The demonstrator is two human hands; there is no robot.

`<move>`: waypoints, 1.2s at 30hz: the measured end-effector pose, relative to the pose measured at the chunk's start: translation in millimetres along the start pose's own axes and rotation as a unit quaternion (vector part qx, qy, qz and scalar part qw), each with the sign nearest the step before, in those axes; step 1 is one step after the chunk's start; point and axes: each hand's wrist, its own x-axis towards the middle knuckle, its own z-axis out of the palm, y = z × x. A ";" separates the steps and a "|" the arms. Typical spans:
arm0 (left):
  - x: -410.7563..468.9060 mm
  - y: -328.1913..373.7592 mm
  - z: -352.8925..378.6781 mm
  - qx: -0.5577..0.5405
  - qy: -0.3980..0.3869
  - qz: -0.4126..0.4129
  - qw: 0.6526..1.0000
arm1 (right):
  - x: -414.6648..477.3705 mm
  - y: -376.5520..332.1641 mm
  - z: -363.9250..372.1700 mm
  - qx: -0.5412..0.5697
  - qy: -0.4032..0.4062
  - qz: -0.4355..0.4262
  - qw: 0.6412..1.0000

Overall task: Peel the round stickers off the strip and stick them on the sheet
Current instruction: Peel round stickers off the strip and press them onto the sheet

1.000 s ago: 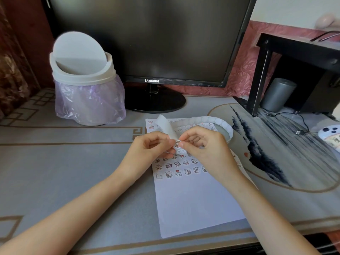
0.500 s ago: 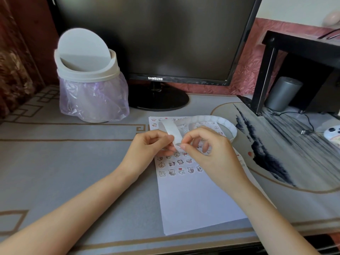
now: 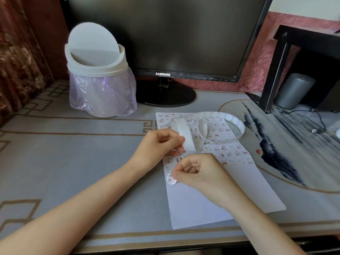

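Sheet upper half is filled, lower half bare.
Sticker is pinched by right hand; strip by left hand.

Looped strip, round sticker, flat sheet

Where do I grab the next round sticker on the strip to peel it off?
Probably its lower rim. The next sticker sits at the free end of the strip, which the left hand pinches from the left, so come in from the right with fingertips.
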 end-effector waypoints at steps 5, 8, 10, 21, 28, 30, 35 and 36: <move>0.6 -1.1 -0.8 0.002 0.000 -0.001 1.000 | 0.1 2.0 1.1 -0.005 0.008 0.001 1.000; 0.8 -1.6 -0.9 0.003 -0.001 -0.002 1.000 | 0.1 3.4 2.8 -0.004 0.018 0.003 1.000; 1.3 -2.0 -0.9 0.004 -0.001 -0.003 1.000 | -0.4 3.8 3.6 -0.006 0.023 0.003 1.000; 1.7 -2.8 -0.7 0.001 -0.001 -0.003 1.000 | -1.8 4.4 6.5 -0.030 0.039 -0.005 0.999; 1.8 -2.4 -0.5 -0.001 -0.001 -0.002 1.000 | -2.0 4.4 6.9 -0.026 0.040 -0.012 0.999; 1.9 -2.7 -0.6 0.001 0.000 -0.002 1.000 | -2.3 4.5 7.0 -0.027 0.042 -0.013 0.999; 1.3 -2.6 -0.3 0.005 -0.001 -0.003 1.000 | -2.7 5.0 8.4 -0.039 0.047 -0.015 0.998; 1.2 -2.4 -0.1 0.006 -0.001 -0.002 1.000 | -2.6 5.1 8.7 -0.044 0.047 -0.016 0.998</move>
